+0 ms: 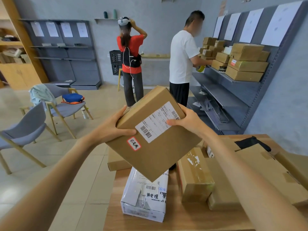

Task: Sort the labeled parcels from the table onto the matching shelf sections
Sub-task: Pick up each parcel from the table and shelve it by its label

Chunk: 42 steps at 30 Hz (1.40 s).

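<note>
Both hands are on one cardboard box [154,133], held up in the air over the near edge of the wooden table [175,219], tilted so one corner points down. The left hand [115,126] grips the left edge, thumb laid across the top face and fingers curled under. The right hand [186,119] grips the far right edge, thumb pressed onto the white shipping label [158,121]. There's also a small red-bordered sticker [134,143] with handwritten characters on the top face, just by the left thumb.

Right under the held box, a white parcel [145,195] lies on the table with a barcode and handwritten characters on it. Beside that sits a taped brown box [195,175], and more cardboard parcels are piled to the right, partly hidden behind the right forearm. Another flat brown box [116,160] pokes out behind the white one.

The grey shelf unit [233,95] along the right wall has stacked brown boxes [245,64] on its upper level and white paper sheets [280,24] along the top; I can't read what's printed on them from here. A person in a white shirt [181,57] stands at that shelf, a person in a red top [131,52] stands further back, and two grey chairs [66,104] are off to the left.
</note>
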### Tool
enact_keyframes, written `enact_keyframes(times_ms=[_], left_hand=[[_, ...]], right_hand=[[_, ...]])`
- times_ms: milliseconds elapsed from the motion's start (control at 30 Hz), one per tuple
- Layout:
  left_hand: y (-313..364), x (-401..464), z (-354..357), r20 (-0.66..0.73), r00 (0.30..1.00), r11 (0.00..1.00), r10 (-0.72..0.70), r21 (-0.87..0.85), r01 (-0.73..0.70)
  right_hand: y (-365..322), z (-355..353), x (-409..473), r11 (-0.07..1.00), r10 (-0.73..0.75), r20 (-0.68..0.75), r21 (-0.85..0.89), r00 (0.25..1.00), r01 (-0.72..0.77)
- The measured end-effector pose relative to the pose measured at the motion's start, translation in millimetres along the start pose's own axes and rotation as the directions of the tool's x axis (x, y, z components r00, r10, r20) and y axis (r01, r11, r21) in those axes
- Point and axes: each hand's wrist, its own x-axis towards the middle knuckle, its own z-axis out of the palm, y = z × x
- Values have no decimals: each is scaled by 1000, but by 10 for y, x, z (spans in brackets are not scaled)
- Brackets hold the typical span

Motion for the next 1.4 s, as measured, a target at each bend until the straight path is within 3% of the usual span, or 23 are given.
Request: enact_keyframes(times_ms=[167,400,467,567,733,867,1000,1167,1300,1400], left_hand=[[-25,-100,122,-135,990,991,30,-125,-47],[-114,-105,135,-282,955,903,-93,-428,-38],[-79,-97,158,-299,949,879,-101,-473,-55],[-38,-74,187,-329,935,819,-132,-567,-84],[-2,-43,179,-313,924,685,-218,-723,-83],[41,7,213,-279,938,654,-204,-752,-82],[156,54,282,-238,957,638,-168,-766,-79],[384,132,462,-184,980,683,-80,-726,-81],[575,188,691,-64,996,715,65,-693,-91],[760,207,948,-1,987,673,161,-731,-110]], right_hand=[[-196,-61,60,996,-7,48,-84,999,11],[-100,67,-41,933,-104,-308,-359,946,-14],[-107,116,-93,960,-115,-386,-278,915,3],[-122,173,-188,1000,-29,-428,-2,903,31],[-94,182,-330,941,136,-307,338,942,-26],[-143,121,-432,923,105,-233,385,967,-7],[-175,37,-583,904,145,-299,428,943,-3],[-107,-101,-838,896,239,-460,444,855,-11],[-69,-292,-1156,894,278,-576,448,768,12],[-31,-473,-1459,906,304,-649,424,698,0]])
